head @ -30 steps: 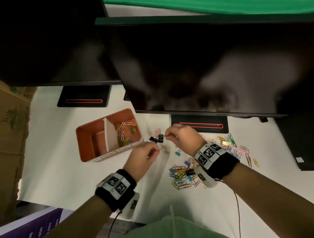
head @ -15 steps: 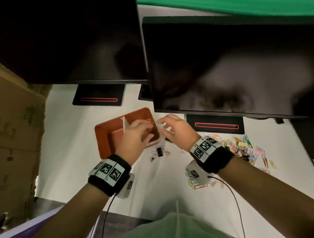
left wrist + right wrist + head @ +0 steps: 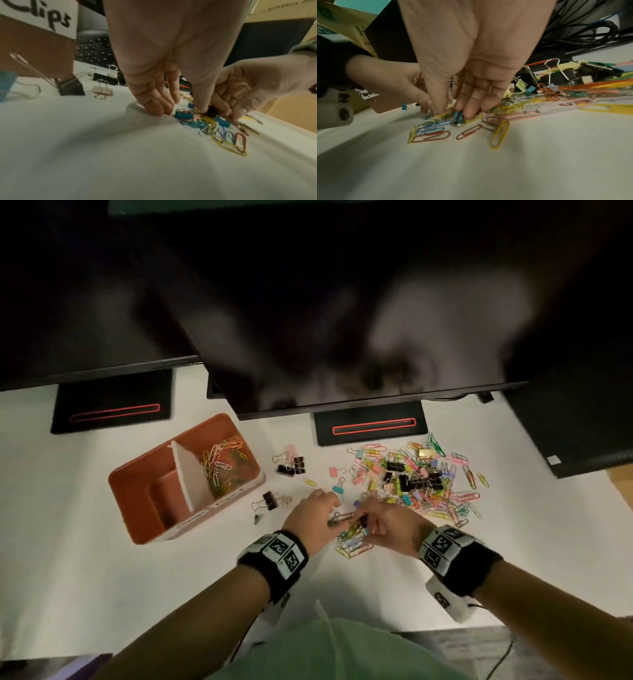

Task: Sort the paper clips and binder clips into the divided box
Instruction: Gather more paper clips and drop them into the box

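The orange divided box [image 3: 137,491] has a white divider [image 3: 188,474]; coloured paper clips [image 3: 222,463] lie in its right compartment. Both hands meet over a small pile of paper clips [image 3: 352,542] near the table's front. My left hand [image 3: 329,515] has curled fingertips on the cloth and its thumb on the pile [image 3: 205,121]. My right hand [image 3: 366,523] pinches into the same pile, thumb and fingers [image 3: 471,111] down on the clips, a blue binder clip [image 3: 458,119] between them. What each hand holds is hidden.
A big heap of paper and binder clips [image 3: 418,477] lies right of the hands. Black binder clips [image 3: 291,465] and another [image 3: 270,501] sit between box and hands. Monitor stands [image 3: 370,422] and dark monitors stand at the back.
The left hand has come away from over the box. Both hands have dropped right and toward me onto the small pile.
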`<state>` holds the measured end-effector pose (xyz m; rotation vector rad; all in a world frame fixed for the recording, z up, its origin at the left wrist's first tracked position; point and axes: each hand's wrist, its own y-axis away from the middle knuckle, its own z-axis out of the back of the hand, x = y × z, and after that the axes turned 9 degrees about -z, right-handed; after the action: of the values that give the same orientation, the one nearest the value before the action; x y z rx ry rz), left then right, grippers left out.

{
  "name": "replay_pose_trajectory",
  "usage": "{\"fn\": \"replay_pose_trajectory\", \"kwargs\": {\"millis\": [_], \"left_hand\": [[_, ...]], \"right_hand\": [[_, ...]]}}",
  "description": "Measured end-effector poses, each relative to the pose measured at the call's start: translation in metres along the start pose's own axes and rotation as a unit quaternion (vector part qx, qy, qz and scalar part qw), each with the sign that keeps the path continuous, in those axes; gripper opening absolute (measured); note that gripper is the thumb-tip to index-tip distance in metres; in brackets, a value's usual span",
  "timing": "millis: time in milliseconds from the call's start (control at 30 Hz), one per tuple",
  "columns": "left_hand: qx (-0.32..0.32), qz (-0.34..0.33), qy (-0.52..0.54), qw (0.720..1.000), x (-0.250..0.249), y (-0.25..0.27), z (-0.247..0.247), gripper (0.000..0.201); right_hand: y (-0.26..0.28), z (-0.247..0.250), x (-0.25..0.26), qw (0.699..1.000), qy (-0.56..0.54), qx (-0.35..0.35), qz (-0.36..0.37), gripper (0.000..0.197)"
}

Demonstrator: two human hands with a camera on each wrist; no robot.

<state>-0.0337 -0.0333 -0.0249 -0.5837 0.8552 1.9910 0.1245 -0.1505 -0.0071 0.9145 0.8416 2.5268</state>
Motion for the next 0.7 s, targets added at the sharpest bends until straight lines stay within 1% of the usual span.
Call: {"fn": "replay_pose_trajectory", "kwargs": {"millis": [67,133,200,267,333,400,500,600,700], "left_hand": [[-0.007,0.007,-0.005,1.0,0.001,-0.004,-0.006,0.024],[-0.017,0.017,0.017,1.0,0.002,-0.006,-0.009,0.017],[-0.038,0.024,0.046,0.998,0.004,-0.004,-0.007,0.016],[-0.073,0.034,0.07,0.994,0.006,-0.002,-0.001,0.017],[-0.109,0.045,0.074,0.99,0.01,0.002,0.007,0.019],[-0.136,0.045,0.039,0.989,0.016,0.006,0.014,0.024],[-0.152,0.028,-0.05,0.987,0.017,0.006,0.019,0.03],[-0.144,0.009,-0.115,0.983,0.016,-0.002,0.019,0.033],[-0.106,0.009,-0.145,0.984,0.02,-0.013,0.018,0.031]], "right_hand": [[0.0,0.003,-0.003,1.0,0.002,-0.016,-0.005,0.051],[-0.002,0.008,-0.008,1.0,0.003,-0.028,-0.009,0.053],[-0.005,0.014,-0.011,0.999,0.009,-0.034,-0.011,0.056],[-0.008,0.018,-0.014,0.998,0.048,-0.049,-0.01,0.058],[-0.009,0.02,-0.013,0.995,0.076,-0.057,0.008,0.062],[-0.009,0.017,-0.009,0.994,0.093,-0.044,0.044,0.065],[-0.011,0.005,-0.002,0.984,0.146,-0.021,0.097,0.072],[-0.014,-0.006,0.005,0.972,0.21,-0.023,0.102,0.081],[-0.019,-0.011,0.008,0.97,0.225,-0.024,0.091,0.079]]}}
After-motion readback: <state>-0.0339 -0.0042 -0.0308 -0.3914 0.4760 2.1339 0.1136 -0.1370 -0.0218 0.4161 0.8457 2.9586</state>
